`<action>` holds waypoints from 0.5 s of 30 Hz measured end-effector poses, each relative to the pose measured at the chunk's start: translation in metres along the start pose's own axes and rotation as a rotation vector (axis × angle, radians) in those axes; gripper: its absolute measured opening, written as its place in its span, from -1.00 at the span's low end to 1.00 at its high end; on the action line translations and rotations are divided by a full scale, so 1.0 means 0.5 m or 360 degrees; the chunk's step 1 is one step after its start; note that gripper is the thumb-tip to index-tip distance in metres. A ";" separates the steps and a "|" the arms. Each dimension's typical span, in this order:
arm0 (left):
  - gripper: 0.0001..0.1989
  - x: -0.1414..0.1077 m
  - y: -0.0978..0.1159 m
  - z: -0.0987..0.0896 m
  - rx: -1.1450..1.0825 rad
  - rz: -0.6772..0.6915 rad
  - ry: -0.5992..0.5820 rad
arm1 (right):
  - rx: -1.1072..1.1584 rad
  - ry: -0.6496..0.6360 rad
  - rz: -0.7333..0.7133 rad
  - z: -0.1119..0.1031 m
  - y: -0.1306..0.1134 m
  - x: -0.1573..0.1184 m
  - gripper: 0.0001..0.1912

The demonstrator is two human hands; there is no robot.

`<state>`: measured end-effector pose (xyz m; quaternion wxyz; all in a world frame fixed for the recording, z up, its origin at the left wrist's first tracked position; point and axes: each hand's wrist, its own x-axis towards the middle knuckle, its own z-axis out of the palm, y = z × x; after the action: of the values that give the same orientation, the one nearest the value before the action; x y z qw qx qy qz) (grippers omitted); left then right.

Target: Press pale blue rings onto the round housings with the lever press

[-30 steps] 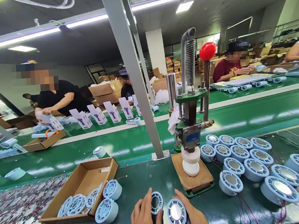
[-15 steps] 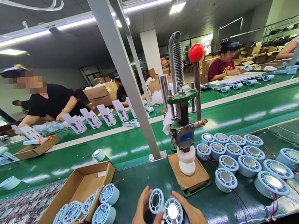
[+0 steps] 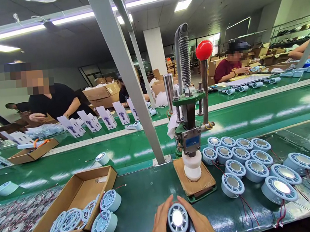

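Observation:
At the front edge of the bench, a light-blue round fan housing (image 3: 177, 218) with a shiny silver disc in its middle faces up between both my hands. My left hand (image 3: 162, 219) wraps its left side. From the right, my right hand (image 3: 198, 219) curls around it, thumb low at the near rim. A light-blue ring shows on top around the disc; the housing's lower part is hidden by my fingers. Just beyond my hands stands a hand press (image 3: 192, 141) with a red knob, its white round pressing block (image 3: 193, 171) over a wooden base (image 3: 195, 180).
Several similar housings (image 3: 257, 170) with red wires stand right of the press. On the left, a cardboard box (image 3: 78, 192) holds blue rings, with two open housings (image 3: 105, 222) beside it. A grey post (image 3: 131, 78) rises behind; a green conveyor (image 3: 136, 151) runs beyond, with people across it.
The separate blue ring in my left hand now appears to be on top of the housing from my right hand. My hands have come together around it.

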<state>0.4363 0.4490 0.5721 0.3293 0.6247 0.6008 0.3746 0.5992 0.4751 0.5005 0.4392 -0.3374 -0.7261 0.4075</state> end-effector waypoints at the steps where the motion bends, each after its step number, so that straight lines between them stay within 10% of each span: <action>1: -0.22 -0.001 -0.003 -0.001 -0.0024 -0.0011 -0.0028 | -0.0017 0.0006 -0.0027 0.000 0.000 0.000 -0.23; 15: -0.13 -0.014 -0.038 0.037 -0.0051 0.0099 -0.0003 | -0.0824 0.0012 -0.0248 0.014 0.008 -0.009 -0.01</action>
<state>0.4428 0.4439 0.5458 0.3278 0.6381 0.5747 0.3937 0.5952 0.4710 0.4931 0.3711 -0.3830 -0.8283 0.1720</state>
